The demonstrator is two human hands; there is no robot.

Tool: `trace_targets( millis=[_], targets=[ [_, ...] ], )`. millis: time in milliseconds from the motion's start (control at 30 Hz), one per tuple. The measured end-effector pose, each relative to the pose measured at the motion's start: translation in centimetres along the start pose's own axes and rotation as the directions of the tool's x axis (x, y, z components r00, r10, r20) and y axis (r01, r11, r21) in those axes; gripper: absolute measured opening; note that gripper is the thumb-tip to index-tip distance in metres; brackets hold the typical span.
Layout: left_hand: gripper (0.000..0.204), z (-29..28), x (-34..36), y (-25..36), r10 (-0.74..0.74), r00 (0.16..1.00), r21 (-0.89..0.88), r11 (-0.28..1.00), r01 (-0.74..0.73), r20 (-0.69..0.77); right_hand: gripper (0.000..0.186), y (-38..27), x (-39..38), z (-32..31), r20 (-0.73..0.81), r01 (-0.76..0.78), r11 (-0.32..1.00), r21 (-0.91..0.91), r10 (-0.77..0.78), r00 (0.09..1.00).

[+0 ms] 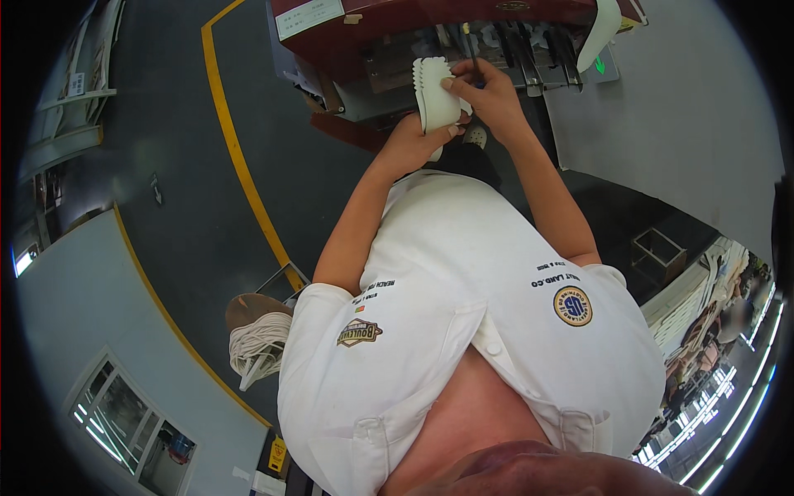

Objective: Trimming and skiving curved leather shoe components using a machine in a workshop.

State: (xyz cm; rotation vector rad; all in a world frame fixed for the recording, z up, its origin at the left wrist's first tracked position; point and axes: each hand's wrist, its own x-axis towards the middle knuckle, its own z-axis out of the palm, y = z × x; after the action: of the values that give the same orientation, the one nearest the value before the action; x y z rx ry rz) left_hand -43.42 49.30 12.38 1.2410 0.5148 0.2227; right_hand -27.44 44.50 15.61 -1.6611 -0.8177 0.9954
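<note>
My left hand (418,140) is closed round the lower end of a white, folded or stacked flat piece (437,106) with a scalloped edge, possibly several layers. The thumb of my right hand (490,97) presses on its right side, with the fingers bent behind it. A slim dark stick (473,56) with a pale yellowish tip rises from among my right fingers. It looks held there, but its lower end is hidden. Both hands are in front of the dark red machine (389,35), close to its near side.
Black metal guides (529,62) stick out of the machine at its right. At left behind me, a bundle of white cord (263,345) lies on a round brown seat. A metal frame (659,250) stands at right. A yellow line (236,149) crosses the dark floor.
</note>
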Motion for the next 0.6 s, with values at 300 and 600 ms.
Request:
trace_targets(
  millis=[300, 600],
  targets=[
    [0.033, 1.0, 0.2, 0.6, -0.042, 0.995, -0.257, 0.966, 0.016, -0.094, 0.019, 1.4, -0.9, -0.2, -0.23, 0.376, 0.904, -0.202, -0.417, 0.879],
    [0.036, 0.5, 0.0, 0.3, -0.059, 0.992, -0.279, 0.96, 0.026, -0.112, 0.015, -0.5, -2.7, -0.1, 0.173, -0.077, 0.978, 0.193, 0.043, 0.984]
  ],
)
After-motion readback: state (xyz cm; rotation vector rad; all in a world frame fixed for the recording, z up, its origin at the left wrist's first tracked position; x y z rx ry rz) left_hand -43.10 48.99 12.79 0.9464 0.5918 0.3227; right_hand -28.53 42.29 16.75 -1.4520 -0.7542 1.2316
